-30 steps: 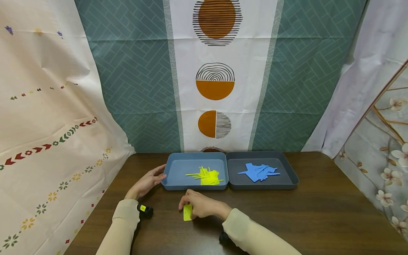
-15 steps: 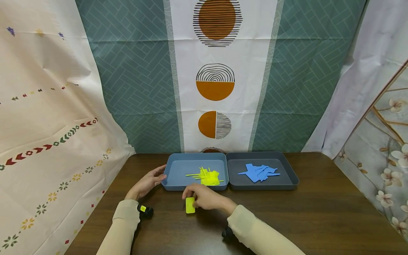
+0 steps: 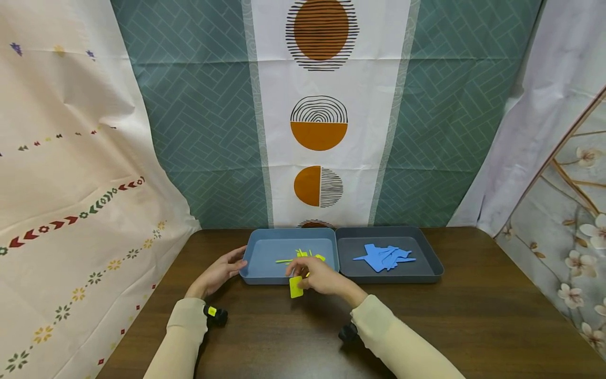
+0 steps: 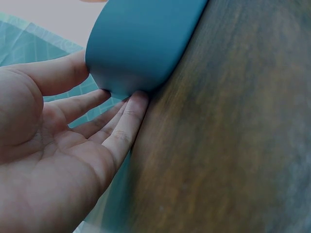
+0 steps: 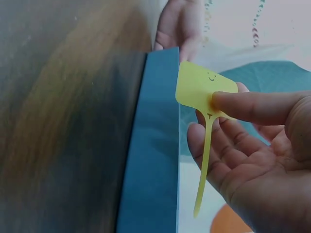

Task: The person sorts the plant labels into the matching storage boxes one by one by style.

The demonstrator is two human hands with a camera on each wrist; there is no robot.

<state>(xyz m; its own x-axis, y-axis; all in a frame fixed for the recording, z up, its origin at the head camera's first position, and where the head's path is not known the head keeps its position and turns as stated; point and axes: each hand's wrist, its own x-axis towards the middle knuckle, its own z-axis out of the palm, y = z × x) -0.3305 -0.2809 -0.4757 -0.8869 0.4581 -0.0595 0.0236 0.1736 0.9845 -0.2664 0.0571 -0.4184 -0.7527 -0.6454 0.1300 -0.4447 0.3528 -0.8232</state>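
Observation:
My right hand point(image 3: 326, 276) pinches a yellow plant label point(image 5: 199, 90) between thumb and fingers, over the front rim of the blue-grey tray point(image 3: 260, 247). The label has a broad flat head with a small smiling face drawn on it and a thin pointed stem. More yellow plant labels point(image 3: 302, 253) lie in that tray, partly hidden behind the right hand. My left hand point(image 3: 222, 271) touches the tray's left end; in the left wrist view its thumb and extended fingers point(image 4: 124, 126) rest against the outer wall.
A dark grey tray point(image 3: 350, 237) stands against the blue-grey one's right side, with a pile of blue plant labels point(image 3: 383, 257) inside. Both trays sit near the back of the brown wooden table point(image 3: 450, 316). Patterned cloths point(image 3: 203, 131) hang behind and beside it.
My right hand has moved forward and slightly right with the yellow plant label, from the table in front to the tray's front rim. The left hand has stayed at the tray's left end.

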